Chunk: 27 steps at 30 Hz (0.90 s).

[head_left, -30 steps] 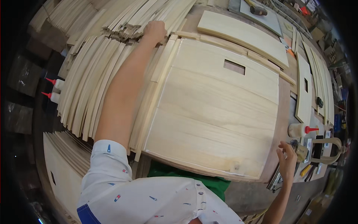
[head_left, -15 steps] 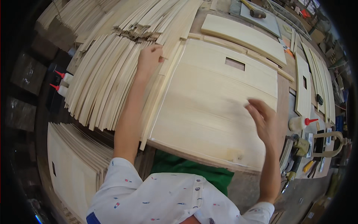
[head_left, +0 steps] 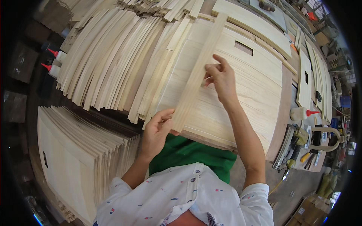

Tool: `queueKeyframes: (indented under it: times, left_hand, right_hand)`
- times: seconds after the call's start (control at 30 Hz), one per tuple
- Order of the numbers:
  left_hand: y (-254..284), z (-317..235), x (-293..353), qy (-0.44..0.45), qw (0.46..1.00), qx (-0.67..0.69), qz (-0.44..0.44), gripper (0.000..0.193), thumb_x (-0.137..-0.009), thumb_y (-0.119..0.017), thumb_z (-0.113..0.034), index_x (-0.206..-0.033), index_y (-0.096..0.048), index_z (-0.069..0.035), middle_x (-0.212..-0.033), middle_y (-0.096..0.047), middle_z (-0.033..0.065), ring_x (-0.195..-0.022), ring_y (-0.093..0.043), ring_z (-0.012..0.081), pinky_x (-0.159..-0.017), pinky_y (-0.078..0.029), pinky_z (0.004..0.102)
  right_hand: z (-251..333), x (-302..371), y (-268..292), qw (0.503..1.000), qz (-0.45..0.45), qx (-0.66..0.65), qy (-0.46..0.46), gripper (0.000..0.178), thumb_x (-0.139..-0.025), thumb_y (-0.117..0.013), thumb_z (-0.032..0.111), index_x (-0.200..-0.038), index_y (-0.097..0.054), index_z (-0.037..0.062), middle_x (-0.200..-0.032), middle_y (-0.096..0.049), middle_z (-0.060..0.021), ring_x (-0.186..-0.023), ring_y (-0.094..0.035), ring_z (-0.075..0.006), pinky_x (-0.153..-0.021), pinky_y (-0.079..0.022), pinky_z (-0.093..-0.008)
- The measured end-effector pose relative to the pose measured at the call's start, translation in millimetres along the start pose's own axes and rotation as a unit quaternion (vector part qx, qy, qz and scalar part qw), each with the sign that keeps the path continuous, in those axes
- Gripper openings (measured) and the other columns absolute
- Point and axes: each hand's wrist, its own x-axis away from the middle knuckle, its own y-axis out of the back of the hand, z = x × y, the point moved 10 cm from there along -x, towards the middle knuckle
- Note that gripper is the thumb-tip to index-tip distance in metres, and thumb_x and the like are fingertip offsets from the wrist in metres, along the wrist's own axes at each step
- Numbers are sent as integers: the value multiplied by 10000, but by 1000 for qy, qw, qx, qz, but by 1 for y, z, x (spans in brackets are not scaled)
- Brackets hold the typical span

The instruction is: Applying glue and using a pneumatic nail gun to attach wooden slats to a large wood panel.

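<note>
A flat wooden strip (head_left: 194, 81) lies slantwise across the left part of a pale wooden panel (head_left: 260, 94), which has a rectangular cutout (head_left: 244, 48) toward its far side. My left hand (head_left: 155, 132) grips the strip's near end, at the panel's front edge. Beside the strip's right edge, about midway along, is my right hand (head_left: 222, 79). Its fingers are loosely bent and apart, and the fingertips come close to the strip; whether they touch it I cannot tell. A thin white line runs along the panel's left margin, partly covered by the strip.
Many wooden strips (head_left: 109, 56) are stacked to the left, with a stack of panels (head_left: 68, 150) below them. Red-tipped bottles (head_left: 54, 71) stand at far left, and another glue bottle (head_left: 299, 113) lies at right near a nail gun (head_left: 300, 137). More boards (head_left: 252, 26) lie behind.
A wooden strip now lies over the panel. My left hand has come down from the stacked strips to its near end. My right hand has moved left and away from me, toward the strip.
</note>
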Motion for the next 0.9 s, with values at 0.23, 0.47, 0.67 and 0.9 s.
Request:
queueKeyframes:
  times: [0.23, 0.47, 0.67, 0.9]
  left_hand:
    - [25, -4, 7, 0, 999, -27, -21, 323, -971, -469, -41, -1277, -529, 44, -1023, -635, 96, -824, -641, 138, -663, -543, 253]
    - [38, -10, 4, -13, 998, -37, -52, 320, -978, -481, -63, -1275, -528, 47, -1014, -639, 108, -808, -645, 146, -662, -541, 257]
    - [36, -9, 7, -6, 999, -18, -31, 321, -995, -468, -63, -1293, -510, 47, -1025, -626, 111, -851, -646, 156, -719, -547, 271]
    - [22, -1, 3, 34, 987, 156, 5, 364, -982, -507, -99, -1317, -485, 43, -1075, -604, 120, -913, -637, 179, -790, -570, 305]
  right_hand:
    - [-22, -8, -41, 998, 37, -34, -48, 562, -876, -571, 5, -1367, -347, -150, -711, -600, -102, -548, -584, -146, -470, -500, -267]
    - [-21, -22, -66, 997, 67, 15, -42, 542, -893, -591, 36, -1358, -379, -141, -781, -603, -109, -583, -600, -148, -517, -524, -267]
    - [-16, -17, -67, 997, 58, 26, -35, 506, -905, -583, 40, -1344, -403, -135, -808, -612, -102, -598, -599, -144, -521, -520, -261]
    - [-12, -12, -51, 997, 44, -67, -1, 480, -918, -588, 56, -1329, -413, -120, -841, -620, -95, -659, -610, -137, -554, -520, -246]
